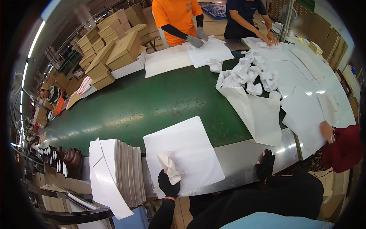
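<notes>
My left hand (169, 186), in a black glove with bare fingertips, grips a crumpled piece of white paper (172, 173). It is over a stack of large white paper sheets (187, 143) at the near edge of the green conveyor belt (126, 110). Out to the right, my right hand (265, 166), gloved alike, rests on the metal edge (240, 162) with its fingers a little apart and nothing seen in them. Just beyond it, a loose sheet of paper (263, 118) hangs over that edge.
Several crumpled papers (244, 72) lie on the belt's far right. Left of my left hand stands a stack of grey-brown boards (129, 171), near brown shoes (72, 160). Cardboard boxes (124, 49) pile up behind. Two people handle paper across the belt; a red sleeve (341, 149) reaches in at right.
</notes>
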`<state>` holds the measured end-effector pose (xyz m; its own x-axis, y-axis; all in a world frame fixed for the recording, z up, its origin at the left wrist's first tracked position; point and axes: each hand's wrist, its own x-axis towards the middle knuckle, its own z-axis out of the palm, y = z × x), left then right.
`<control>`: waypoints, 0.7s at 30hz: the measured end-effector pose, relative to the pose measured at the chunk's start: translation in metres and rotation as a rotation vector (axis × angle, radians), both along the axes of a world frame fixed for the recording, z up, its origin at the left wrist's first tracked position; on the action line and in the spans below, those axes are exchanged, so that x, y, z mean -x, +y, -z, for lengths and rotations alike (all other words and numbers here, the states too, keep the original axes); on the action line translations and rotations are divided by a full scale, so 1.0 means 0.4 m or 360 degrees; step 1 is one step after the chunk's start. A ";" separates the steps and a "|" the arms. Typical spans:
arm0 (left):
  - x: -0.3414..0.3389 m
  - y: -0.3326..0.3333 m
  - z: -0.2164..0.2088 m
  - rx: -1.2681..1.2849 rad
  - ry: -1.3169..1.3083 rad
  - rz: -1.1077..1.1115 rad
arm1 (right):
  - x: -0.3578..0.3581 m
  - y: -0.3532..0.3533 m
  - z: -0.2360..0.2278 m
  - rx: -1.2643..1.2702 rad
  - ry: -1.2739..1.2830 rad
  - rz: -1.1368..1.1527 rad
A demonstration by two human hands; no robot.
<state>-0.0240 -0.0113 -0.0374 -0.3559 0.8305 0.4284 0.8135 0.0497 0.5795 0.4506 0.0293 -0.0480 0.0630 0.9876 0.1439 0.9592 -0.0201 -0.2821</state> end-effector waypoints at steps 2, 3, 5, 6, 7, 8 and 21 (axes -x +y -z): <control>0.005 -0.001 0.008 -0.0013 -0.0020 0.0014 | 0.000 0.000 0.005 0.0021 -0.0026 0.0009; 0.002 -0.001 -0.001 -0.0012 -0.0003 0.0016 | 0.004 -0.001 -0.005 0.0042 0.0002 0.0013; -0.004 0.006 -0.016 -0.0007 0.0030 0.0027 | 0.011 -0.003 -0.032 0.0089 0.0056 0.0030; -0.008 0.007 -0.029 -0.0033 0.0038 0.0022 | 0.009 -0.007 -0.027 0.0060 0.0029 0.0012; -0.006 0.004 -0.034 -0.0069 0.0025 0.0044 | 0.002 -0.010 -0.012 0.0032 -0.0005 -0.0009; 0.001 0.004 -0.031 -0.0103 0.0011 0.0069 | -0.001 -0.011 0.004 0.0004 -0.0038 -0.0027; -0.044 -0.007 -0.108 -0.0017 -0.1848 0.0418 | 0.225 0.049 -0.056 -0.0009 0.1288 -0.0347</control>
